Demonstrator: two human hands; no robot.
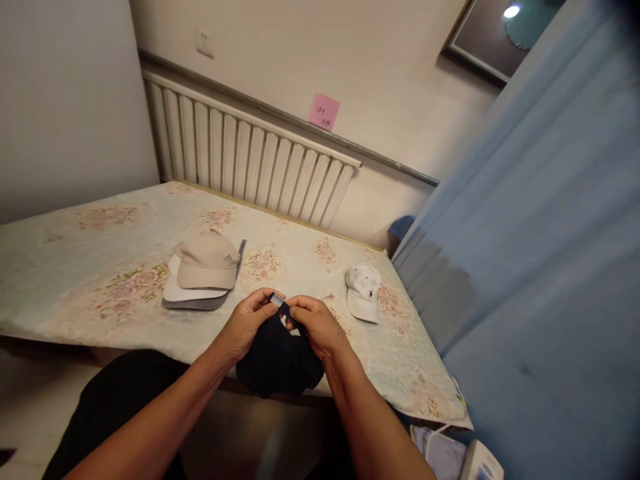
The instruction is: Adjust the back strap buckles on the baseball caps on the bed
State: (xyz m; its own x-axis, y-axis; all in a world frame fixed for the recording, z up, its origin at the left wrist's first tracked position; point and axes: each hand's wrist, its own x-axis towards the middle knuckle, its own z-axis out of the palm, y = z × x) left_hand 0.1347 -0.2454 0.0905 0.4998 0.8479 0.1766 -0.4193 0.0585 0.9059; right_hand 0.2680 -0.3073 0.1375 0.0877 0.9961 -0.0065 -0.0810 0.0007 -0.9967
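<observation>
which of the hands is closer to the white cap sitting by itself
Right. The right hand is to the left of the white cap, apart from it; the left hand is farther left, beyond the right one. Both hold the dark cap.

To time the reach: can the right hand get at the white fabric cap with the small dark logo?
Probably yes: nothing visible blocks the right hand from the white cap on the floral bedding, though that hand must first release the dark fabric cap.
</observation>
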